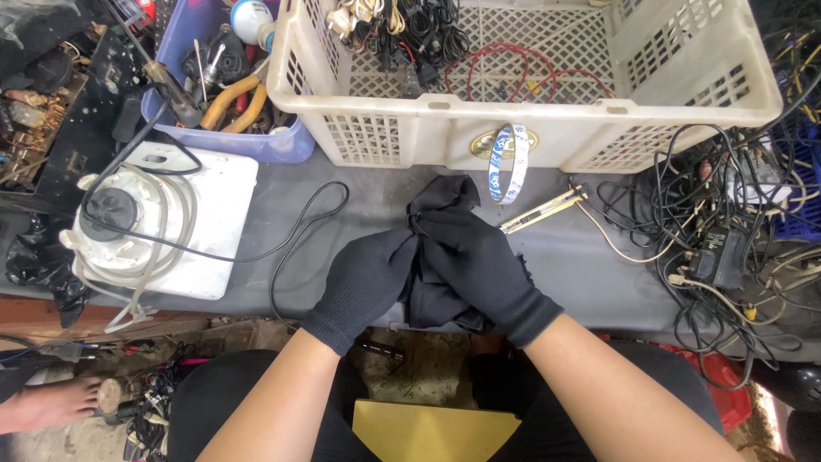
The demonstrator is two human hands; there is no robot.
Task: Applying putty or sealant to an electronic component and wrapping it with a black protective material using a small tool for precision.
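- Both gloved hands meet over the front edge of the grey surface (564,257): the left hand (363,287) and the right hand (483,274) each close their grip on a crumpled black cloth (440,201), its top bunched up above the knuckles.
- Risk, as I judge it: the dark cloth against the black gloves hides the fingers (hard to tell them apart), so a fold could slip free.
- The thin black cable (299,227) lies just beside the left hand and could snag.

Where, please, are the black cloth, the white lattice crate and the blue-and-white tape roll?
black cloth (445,195), head view, bunched top above the hands
white lattice crate (547,133), head view, front wall
blue-and-white tape roll (497,171), head view, left band
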